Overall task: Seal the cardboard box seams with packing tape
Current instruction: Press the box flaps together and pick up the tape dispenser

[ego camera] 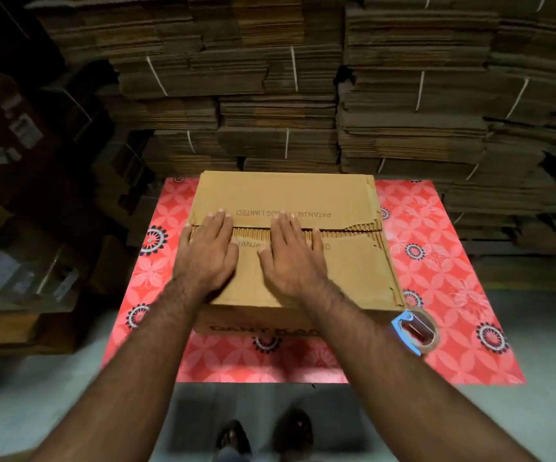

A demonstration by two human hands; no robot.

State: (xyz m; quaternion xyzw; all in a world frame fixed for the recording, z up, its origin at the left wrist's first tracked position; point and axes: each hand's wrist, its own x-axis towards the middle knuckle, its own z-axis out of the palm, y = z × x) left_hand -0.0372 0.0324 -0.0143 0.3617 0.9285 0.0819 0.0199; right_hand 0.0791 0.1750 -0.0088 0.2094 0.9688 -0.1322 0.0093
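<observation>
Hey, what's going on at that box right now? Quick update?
Left hand and right hand flat on cardboard box flaps. Centre seam untaped. Tape dispenser idle beside box. Nothing blocking.

A red patterned table (443,261) carries the cardboard box (346,271) and, seemingly, a tape roll (418,331).

Both hands pressed flat on the box flaps.

The left hand (207,255) and right hand (291,256) lay side by side across the cardboard box (346,268) seam, fingers (218,221) straight; a packing tape roll (416,331) sat at the box's near right corner on the red-patterned counter (453,261).
</observation>
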